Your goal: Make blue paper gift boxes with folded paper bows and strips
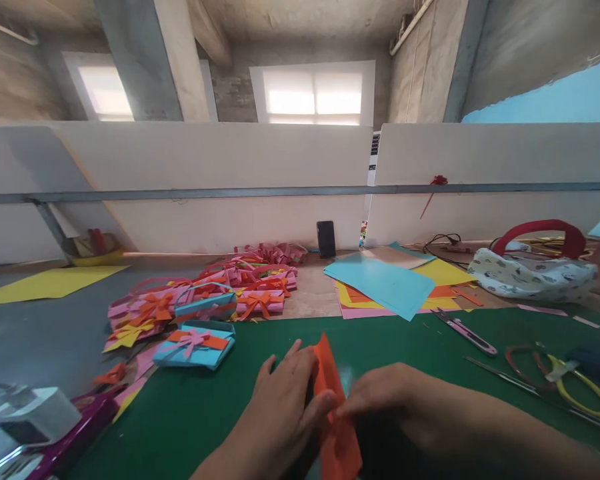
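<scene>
Lower centre, your left hand point(286, 393) pinches the orange paper point(339, 443); your right hand point(393, 399) touches it, grip unclear. You seem mid-fold; creasing likely calls for even pressure.

Orange paper point(330, 375), creased lengthwise into a long, narrow form; lower centre of the frame, pointed far end uppermost, near end reaching the bottom edge.

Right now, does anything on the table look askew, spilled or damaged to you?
The blue sheet lies askew over other sheets, their corners pointing different ways, which looks untidy. The orange paper in the left hand is bent, probably by folding. I see no spill or damage.
</scene>
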### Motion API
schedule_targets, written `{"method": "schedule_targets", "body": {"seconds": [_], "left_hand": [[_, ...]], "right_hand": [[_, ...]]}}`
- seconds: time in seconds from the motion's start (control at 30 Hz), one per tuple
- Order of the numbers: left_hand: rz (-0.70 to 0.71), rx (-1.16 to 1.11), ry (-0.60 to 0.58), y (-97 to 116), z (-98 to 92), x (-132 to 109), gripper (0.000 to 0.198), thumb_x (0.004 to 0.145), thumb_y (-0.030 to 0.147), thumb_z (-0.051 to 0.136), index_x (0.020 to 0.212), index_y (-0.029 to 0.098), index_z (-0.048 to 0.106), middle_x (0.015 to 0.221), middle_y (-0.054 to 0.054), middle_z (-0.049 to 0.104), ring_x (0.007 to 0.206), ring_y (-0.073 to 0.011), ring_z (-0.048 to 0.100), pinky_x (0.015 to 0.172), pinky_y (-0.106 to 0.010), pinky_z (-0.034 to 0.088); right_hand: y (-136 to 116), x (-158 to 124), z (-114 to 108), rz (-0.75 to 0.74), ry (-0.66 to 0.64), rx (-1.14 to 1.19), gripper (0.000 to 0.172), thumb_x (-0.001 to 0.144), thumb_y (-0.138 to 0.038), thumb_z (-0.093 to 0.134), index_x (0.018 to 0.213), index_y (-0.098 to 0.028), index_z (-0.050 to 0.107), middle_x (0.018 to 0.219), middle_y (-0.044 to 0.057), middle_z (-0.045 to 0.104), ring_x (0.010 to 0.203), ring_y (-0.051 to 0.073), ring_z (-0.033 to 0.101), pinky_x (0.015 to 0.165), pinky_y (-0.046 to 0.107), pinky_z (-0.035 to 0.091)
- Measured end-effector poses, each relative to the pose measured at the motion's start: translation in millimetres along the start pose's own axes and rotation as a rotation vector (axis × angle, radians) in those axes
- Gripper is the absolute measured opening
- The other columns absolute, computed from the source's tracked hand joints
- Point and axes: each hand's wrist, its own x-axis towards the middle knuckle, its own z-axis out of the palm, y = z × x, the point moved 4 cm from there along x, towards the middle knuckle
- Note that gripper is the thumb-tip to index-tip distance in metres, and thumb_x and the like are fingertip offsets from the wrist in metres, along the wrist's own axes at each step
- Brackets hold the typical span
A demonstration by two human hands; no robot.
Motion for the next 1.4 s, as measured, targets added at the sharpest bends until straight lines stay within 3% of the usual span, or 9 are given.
{"method": "schedule_targets", "body": {"seconds": [0.13, 0.27, 0.37, 0.47, 0.6, 0.77, 0.87, 1.13, 1.4], "left_hand": [[0.087, -0.008, -0.112, 9.5, -1.1, -4.3, 0.046, 0.077, 0.022, 0.046, 0.123, 0.028, 0.046, 0.145, -0.002, 0.034, 0.137, -0.0272, 0.012, 0.105, -0.064, 0.011], [0.163, 0.002, -0.142, 20.0, 0.6, -5.3, 0.051, 0.071, 0.007, 0.043, 0.112, 0.035, 0.053, 0.141, 0.006, 0.041, 0.138, -0.0265, 0.012, 0.102, -0.067, 0.011], [0.191, -0.021, -0.015, 20.0, 0.8, -3.7, 0.036, 0.079, 0.014, 0.045, 0.105, 0.034, 0.058, 0.139, 0.005, 0.044, 0.136, -0.0266, 0.02, 0.104, -0.06, 0.018], [0.223, -0.099, 0.1, 17.1, -4.3, -4.6, 0.028, 0.08, 0.02, 0.048, 0.103, 0.028, 0.061, 0.125, -0.002, 0.055, 0.119, -0.0221, 0.045, 0.096, -0.038, 0.038], [0.19, -0.099, 0.033, 15.8, -12.4, -8.5, 0.018, 0.076, 0.015, 0.048, 0.083, 0.023, 0.063, 0.087, -0.001, 0.063, 0.08, -0.0147, 0.055, 0.066, -0.025, 0.041], [0.158, -0.056, -0.129, 19.6, -15.6, -13.0, 0.021, 0.08, 0.035, 0.053, 0.067, 0.022, 0.062, 0.074, 0.001, 0.061, 0.071, -0.0133, 0.053, 0.06, -0.023, 0.035], [0.131, -0.01, -0.197, 20.2, -12.1, -15.3, 0.011, 0.071, 0.026, 0.061, 0.062, 0.021, 0.06, 0.074, 0.001, 0.06, 0.072, -0.0134, 0.053, 0.058, -0.022, 0.034], [0.081, 0.017, -0.144, 17.6, -7.9, -17.0, 0.025, 0.083, 0.021, 0.037, 0.067, 0.02, 0.057, 0.076, -0.001, 0.06, 0.065, -0.0123, 0.053, 0.055, -0.022, 0.035], [0.009, 0.125, -0.107, 5.6, -0.7, -12.7, 0.02, 0.083, 0.018, 0.035, 0.072, 0.02, 0.051, 0.077, -0.003, 0.062, 0.063, -0.0158, 0.053, 0.055, -0.026, 0.034]], "right_hand": [[3.0, 3.7, 3.7, 0.051, 0.139, -0.209, 0.036, 0.078, -0.008, 0.049, 0.109, -0.022, 0.061, 0.095, 0.005, 0.059, 0.083, 0.015, 0.054, 0.07, 0.023, 0.041], [24.1, 6.2, 3.1, 0.151, 0.247, -0.476, 0.019, 0.079, -0.01, 0.054, 0.082, -0.023, 0.068, 0.087, 0.003, 0.054, 0.08, 0.015, 0.048, 0.063, 0.025, 0.034], [28.5, 8.4, 4.5, 0.088, 0.224, -0.492, 0.02, 0.086, -0.016, 0.05, 0.075, -0.021, 0.066, 0.085, 0.002, 0.058, 0.079, 0.014, 0.049, 0.066, 0.027, 0.03], [26.0, 7.7, 6.0, 0.086, 0.172, -0.534, 0.021, 0.089, -0.016, 0.046, 0.079, -0.022, 0.063, 0.081, -0.001, 0.061, 0.074, 0.013, 0.048, 0.066, 0.029, 0.027], [21.3, 4.3, 9.2, 0.11, 0.109, -0.572, 0.021, 0.088, -0.018, 0.045, 0.076, -0.022, 0.062, 0.076, -0.001, 0.06, 0.067, 0.012, 0.045, 0.064, 0.028, 0.026], [17.8, 3.2, 11.2, 0.131, 0.083, -0.548, 0.019, 0.089, -0.023, 0.047, 0.081, -0.023, 0.064, 0.079, 0.0, 0.061, 0.067, 0.013, 0.046, 0.062, 0.028, 0.027], [16.4, 3.8, 11.1, 0.147, 0.085, -0.505, 0.018, 0.089, -0.023, 0.048, 0.084, -0.023, 0.065, 0.081, 0.001, 0.061, 0.071, 0.013, 0.049, 0.063, 0.027, 0.028], [22.0, 4.2, 13.7, 0.26, 0.086, -0.546, 0.011, 0.085, -0.016, 0.051, 0.077, -0.019, 0.058, 0.08, 0.0, 0.061, 0.072, 0.014, 0.051, 0.061, 0.026, 0.032], [30.7, 7.5, 7.2, 0.482, 0.052, -0.59, 0.015, 0.085, -0.022, 0.051, 0.073, -0.016, 0.055, 0.077, 0.004, 0.061, 0.068, 0.017, 0.053, 0.06, 0.027, 0.036]]}}
